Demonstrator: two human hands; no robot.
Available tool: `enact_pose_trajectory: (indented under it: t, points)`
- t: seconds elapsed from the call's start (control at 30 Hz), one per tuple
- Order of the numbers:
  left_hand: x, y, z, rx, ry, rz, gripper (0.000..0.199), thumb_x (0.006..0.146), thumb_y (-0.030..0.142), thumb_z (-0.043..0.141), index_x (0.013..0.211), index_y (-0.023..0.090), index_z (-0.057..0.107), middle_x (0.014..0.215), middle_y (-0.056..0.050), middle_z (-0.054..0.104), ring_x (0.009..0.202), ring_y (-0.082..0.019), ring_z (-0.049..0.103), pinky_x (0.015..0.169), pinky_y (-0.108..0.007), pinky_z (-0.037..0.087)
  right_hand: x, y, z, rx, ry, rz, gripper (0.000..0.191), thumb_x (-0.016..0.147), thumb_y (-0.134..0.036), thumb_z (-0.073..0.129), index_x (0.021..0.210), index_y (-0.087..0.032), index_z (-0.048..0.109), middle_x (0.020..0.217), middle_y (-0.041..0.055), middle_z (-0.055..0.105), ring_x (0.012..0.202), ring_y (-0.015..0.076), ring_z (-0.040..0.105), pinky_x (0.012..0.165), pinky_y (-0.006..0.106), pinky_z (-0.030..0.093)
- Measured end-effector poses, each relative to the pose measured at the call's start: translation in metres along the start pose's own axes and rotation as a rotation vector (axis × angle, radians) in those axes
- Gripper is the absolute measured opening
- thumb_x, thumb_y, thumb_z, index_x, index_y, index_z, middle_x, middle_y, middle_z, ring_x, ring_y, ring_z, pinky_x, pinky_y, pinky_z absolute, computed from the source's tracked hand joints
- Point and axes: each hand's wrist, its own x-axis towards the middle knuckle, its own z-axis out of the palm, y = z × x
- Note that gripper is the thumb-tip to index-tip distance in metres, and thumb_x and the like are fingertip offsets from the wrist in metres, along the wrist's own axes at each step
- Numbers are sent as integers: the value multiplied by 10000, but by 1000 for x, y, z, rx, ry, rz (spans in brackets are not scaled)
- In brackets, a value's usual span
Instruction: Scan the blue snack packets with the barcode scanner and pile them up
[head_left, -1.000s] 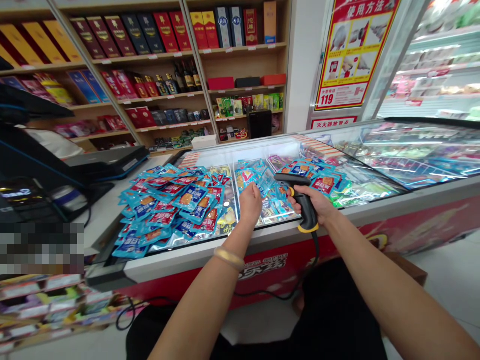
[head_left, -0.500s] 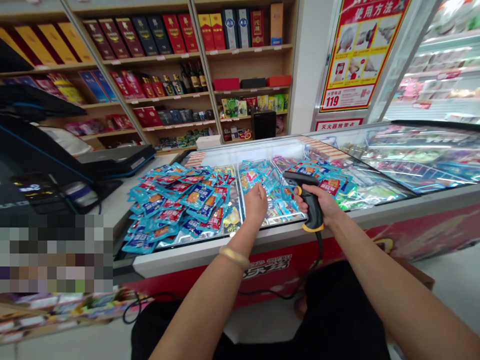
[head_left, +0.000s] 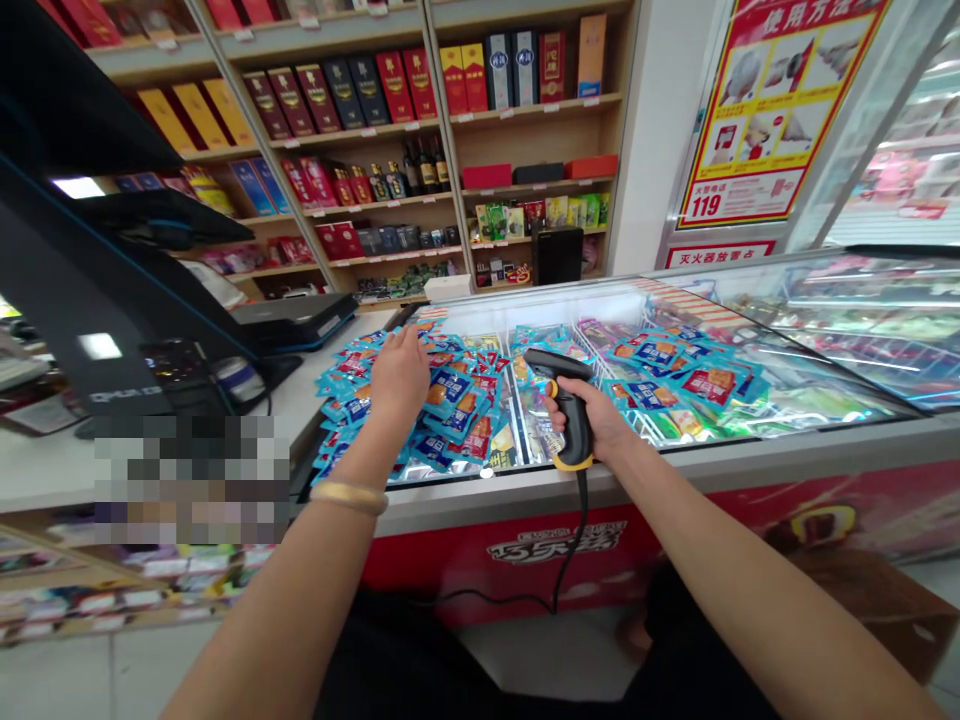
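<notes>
My left hand (head_left: pixel 401 372), with a gold bangle at the wrist, lies over the large pile of blue snack packets (head_left: pixel 457 395) on the left of the freezer's glass top. Its fingers point away from me and are partly hidden; whether they grip a packet cannot be made out. My right hand (head_left: pixel 589 415) is wrapped round the handle of a black and yellow barcode scanner (head_left: pixel 576 400), whose head points left towards the pile. To the right of the scanner, a smaller spread of the same packets (head_left: pixel 712 380) rests on the glass.
The chest freezer (head_left: pixel 525 510) stretches across in front of me. At the left stand a counter (head_left: pixel 300 395) and a dark checkout machine (head_left: pixel 112 290). The scanner's cable (head_left: pixel 561 580) hangs down the freezer front. Behind are stocked shelves (head_left: pixel 442 120); a cardboard box (head_left: pixel 877 600) sits low at the right.
My left hand has moved left from the middle of the glass onto the large pile. The scanner, in my right hand, has swung away from the right-hand packets. The view has shifted left.
</notes>
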Motion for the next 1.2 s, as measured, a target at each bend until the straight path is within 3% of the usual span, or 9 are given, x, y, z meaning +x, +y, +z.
enact_pose_trajectory:
  t: [0.1,0.17,0.33,0.5,0.77,0.93,1.07,1.13,1.2]
  points:
    - [-1,-16,-1,166,-158,-47,460,948,223,289,1220,118,645,1359,-200,601,1391,-394,403,1132,-653,259,3,4,4,-26,-33,17,161,791,-318,656,751,-175,593,596,-8,569,427,77,461,393,184,415]
    - [-4,-18,0,194,-209,-71,461,953,259,286,1226,161,645,1396,-166,584,1422,-403,355,1137,-706,176,3,4,2,-38,-37,16,160,790,-322,658,762,-178,593,597,-10,567,429,79,461,395,187,417]
    - [-13,-3,3,123,-88,-52,517,972,302,264,1401,166,519,1529,-147,456,1486,-371,262,1171,-695,93,1,3,-3,-25,-33,-23,167,794,-333,664,774,-190,581,599,-17,554,439,82,451,410,191,422]
    - [-29,44,14,-17,-60,82,504,971,298,335,1431,158,486,1532,-138,453,1488,-314,287,1210,-587,171,-13,-10,-16,-11,-9,-82,170,779,-328,680,785,-183,591,615,-16,546,458,80,446,412,185,413]
    - [-59,152,59,-322,-316,324,505,940,327,503,1416,160,475,1488,-140,506,1397,-265,447,1166,-456,342,-57,-66,-84,-66,124,-204,123,774,-300,658,785,-182,622,627,-1,515,466,86,416,406,194,413]
    - [-61,206,80,-399,-405,454,602,900,397,597,1410,103,472,1455,-171,531,1372,-263,476,1148,-376,374,-71,-82,-115,-67,155,-205,129,791,-315,644,791,-192,607,643,0,492,465,91,400,394,200,419]
    - [-57,233,88,-331,-467,505,690,889,493,605,1464,160,420,1515,-166,462,1406,-314,425,1156,-475,351,-69,-80,-115,-34,146,-193,129,791,-298,636,791,-176,595,628,-1,495,462,81,401,392,176,420]
    - [-55,238,90,-271,-508,549,605,925,499,548,1463,248,436,1524,-130,458,1411,-337,413,1139,-537,349,-67,-79,-114,-25,143,-194,136,785,-296,642,798,-171,591,624,-2,500,461,79,410,392,171,420]
    - [-55,237,92,-227,-525,604,478,968,450,484,1423,304,488,1486,-100,507,1382,-326,450,1112,-525,381,-67,-78,-114,-16,150,-209,145,780,-299,650,808,-169,591,627,-2,509,462,80,425,395,170,423]
